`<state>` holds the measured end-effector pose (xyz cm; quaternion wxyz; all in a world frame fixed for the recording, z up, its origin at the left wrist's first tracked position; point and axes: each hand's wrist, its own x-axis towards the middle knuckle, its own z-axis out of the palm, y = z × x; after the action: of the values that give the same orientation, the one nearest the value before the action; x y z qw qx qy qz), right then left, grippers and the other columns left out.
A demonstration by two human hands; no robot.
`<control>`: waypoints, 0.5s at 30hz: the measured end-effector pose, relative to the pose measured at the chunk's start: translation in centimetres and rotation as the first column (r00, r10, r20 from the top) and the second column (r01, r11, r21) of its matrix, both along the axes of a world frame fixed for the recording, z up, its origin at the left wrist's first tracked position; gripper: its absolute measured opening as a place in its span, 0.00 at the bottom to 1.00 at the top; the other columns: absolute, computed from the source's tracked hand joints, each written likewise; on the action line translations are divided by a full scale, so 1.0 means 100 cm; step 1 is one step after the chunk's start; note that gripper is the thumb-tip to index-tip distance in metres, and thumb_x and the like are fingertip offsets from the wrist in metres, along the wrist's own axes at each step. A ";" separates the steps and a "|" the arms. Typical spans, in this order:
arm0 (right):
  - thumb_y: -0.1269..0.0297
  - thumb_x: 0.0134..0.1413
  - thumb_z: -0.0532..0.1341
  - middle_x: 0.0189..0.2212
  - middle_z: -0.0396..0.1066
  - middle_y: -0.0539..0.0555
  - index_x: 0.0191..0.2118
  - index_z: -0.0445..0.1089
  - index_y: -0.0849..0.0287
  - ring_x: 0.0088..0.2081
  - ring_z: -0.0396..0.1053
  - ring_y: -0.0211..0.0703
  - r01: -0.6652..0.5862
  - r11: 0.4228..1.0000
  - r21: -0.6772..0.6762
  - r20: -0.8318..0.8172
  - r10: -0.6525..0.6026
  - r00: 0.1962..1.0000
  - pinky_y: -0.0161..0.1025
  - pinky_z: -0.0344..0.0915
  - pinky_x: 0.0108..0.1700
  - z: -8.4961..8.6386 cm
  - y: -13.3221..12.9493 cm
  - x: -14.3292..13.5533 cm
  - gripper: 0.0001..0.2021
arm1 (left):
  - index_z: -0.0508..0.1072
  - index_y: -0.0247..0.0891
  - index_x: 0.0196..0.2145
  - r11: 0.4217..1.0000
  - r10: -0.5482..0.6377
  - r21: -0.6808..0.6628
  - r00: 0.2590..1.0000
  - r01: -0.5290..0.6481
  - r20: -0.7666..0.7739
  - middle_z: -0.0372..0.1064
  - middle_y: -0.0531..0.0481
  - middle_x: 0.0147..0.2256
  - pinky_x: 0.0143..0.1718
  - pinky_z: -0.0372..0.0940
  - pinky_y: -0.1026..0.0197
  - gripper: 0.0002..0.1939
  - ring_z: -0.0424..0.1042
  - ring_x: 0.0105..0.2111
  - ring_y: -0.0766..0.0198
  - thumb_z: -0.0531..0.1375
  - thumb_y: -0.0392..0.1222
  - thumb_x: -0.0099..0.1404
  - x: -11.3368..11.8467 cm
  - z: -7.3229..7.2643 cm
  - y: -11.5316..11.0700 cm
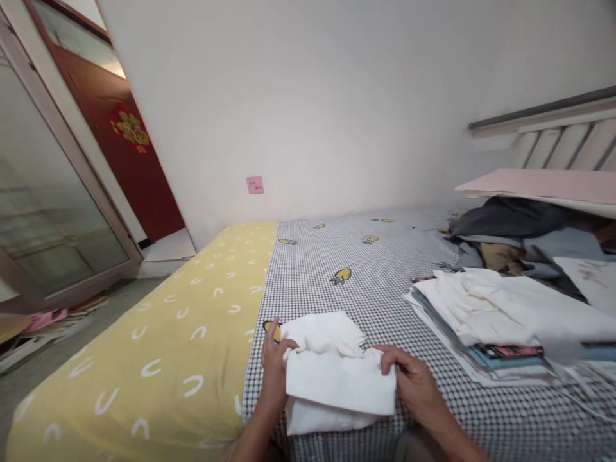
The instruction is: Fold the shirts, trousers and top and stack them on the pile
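A white cloth [339, 382], partly folded in layers, lies on the checked bedding [312, 289] near the front edge. My left hand [276, 366] grips the left side of the cloth, thumb on top and a finger raised. On the right side, my right hand [409, 378] pinches the cloth's upper right corner between thumb and fingers. The upper layer is bunched between the two hands, and a smooth flap hangs toward me.
At the right sits a stack of folded clothes [505, 308], white on top. Behind it are dark garments [510, 221] under a pink board [543, 181]. Yellow bedding [192, 321] covers the left side. A wall [308, 96] rises behind.
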<state>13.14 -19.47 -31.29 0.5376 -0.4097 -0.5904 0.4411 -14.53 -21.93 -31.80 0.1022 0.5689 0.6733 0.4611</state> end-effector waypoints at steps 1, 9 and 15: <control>0.61 0.38 0.62 0.34 0.77 0.55 0.19 0.66 0.55 0.35 0.71 0.50 -0.017 0.999 -0.036 -0.039 0.016 0.999 0.42 0.67 0.38 0.005 0.003 -0.003 0.06 | 0.73 0.43 0.29 0.998 -0.066 0.016 0.993 0.065 0.093 0.64 0.47 0.62 0.65 0.54 0.46 0.03 0.57 0.65 0.49 0.62 0.41 0.54 -0.002 0.004 -0.003; 0.55 0.47 0.62 0.24 0.70 0.46 0.50 0.69 0.55 0.27 0.69 0.44 0.134 0.975 -0.178 0.318 -0.072 0.945 0.38 0.61 0.32 -0.005 0.092 -0.058 0.22 | 0.67 0.40 0.31 0.947 0.201 -0.310 0.910 -0.086 0.362 0.73 0.48 0.29 0.36 0.67 0.57 0.03 0.75 0.33 0.55 0.57 0.40 0.56 -0.010 -0.005 0.034; 0.58 0.50 0.61 0.40 0.74 0.59 0.50 0.73 0.60 0.45 0.71 0.52 0.329 0.932 -0.149 0.463 -0.228 0.856 0.44 0.63 0.49 -0.036 0.122 -0.055 0.21 | 0.71 0.37 0.31 0.931 0.247 -0.343 0.904 -0.122 0.350 0.73 0.48 0.28 0.34 0.67 0.58 0.05 0.74 0.31 0.57 0.59 0.37 0.55 -0.014 -0.024 0.046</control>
<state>7.62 -7.24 -34.88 0.3999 -0.6376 -0.5767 0.3177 -15.88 -17.31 -34.23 0.2772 0.3759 0.7555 0.4594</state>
